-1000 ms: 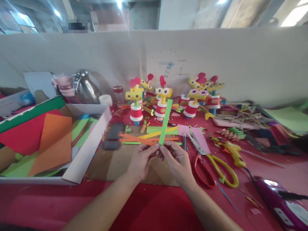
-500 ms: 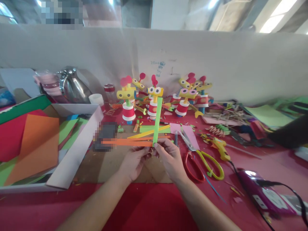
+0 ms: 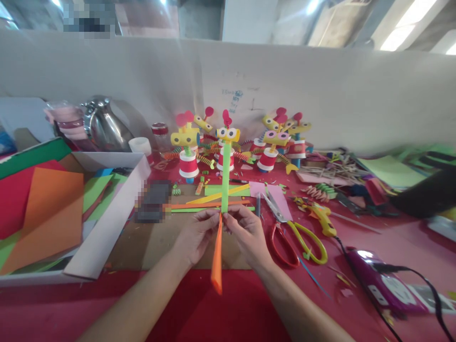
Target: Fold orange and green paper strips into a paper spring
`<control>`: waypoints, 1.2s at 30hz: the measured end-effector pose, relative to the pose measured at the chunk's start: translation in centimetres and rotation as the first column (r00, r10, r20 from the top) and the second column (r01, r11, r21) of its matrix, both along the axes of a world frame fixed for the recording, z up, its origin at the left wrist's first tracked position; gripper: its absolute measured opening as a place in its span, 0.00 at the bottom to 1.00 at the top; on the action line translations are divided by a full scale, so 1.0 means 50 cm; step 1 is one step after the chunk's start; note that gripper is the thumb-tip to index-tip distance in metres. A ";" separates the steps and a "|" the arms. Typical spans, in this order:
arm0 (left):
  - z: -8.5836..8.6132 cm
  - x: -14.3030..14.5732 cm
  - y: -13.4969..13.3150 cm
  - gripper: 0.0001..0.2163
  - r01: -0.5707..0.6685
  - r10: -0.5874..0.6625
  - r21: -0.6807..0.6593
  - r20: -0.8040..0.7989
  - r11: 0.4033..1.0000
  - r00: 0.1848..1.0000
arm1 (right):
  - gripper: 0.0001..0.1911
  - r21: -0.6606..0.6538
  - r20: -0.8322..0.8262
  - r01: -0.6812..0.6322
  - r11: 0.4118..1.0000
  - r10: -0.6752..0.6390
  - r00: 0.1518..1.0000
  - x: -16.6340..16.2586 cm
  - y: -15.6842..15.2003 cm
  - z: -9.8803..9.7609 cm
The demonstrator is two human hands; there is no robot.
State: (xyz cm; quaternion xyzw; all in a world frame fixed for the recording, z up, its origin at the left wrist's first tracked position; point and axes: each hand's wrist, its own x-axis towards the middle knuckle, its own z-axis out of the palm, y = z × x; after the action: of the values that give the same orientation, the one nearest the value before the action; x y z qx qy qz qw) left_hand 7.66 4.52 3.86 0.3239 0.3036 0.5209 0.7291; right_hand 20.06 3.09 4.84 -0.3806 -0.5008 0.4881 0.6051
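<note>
Both my hands meet over a brown cardboard sheet [image 3: 160, 242] on the red table. My left hand [image 3: 194, 237] and my right hand [image 3: 247, 232] pinch the joined ends of two paper strips. A green strip [image 3: 225, 178] stands upward from the fingers. An orange strip [image 3: 216, 256] points down toward me between my wrists. Both hands are closed on the strips. More cut strips [image 3: 210, 202] lie flat just behind my fingers.
Red-and-yellow scissors [image 3: 295, 232] and a yellow glue gun [image 3: 320, 216] lie to the right. A white box [image 3: 107, 218] of coloured paper sits left. Paper-cup figures [image 3: 228, 142] line the back wall, by a steel kettle [image 3: 103, 126]. A purple power strip [image 3: 384, 280] lies at right.
The orange strip, lying sideways on the table before, now hangs down toward me from my fingers. The green strip stands more upright. The view has shifted slightly.
</note>
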 end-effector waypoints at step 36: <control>0.000 0.005 0.007 0.07 -0.107 0.110 -0.038 0.104 0.994 0.988 | 0.03 0.133 0.092 0.123 0.983 -0.136 0.986 -0.005 0.005 -0.026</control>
State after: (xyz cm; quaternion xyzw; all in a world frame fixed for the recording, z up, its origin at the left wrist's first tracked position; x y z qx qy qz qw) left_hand 7.93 4.89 3.86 0.2669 0.2902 0.5712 0.7199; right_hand 19.83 3.32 3.53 -0.3975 -0.5348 0.3951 0.6324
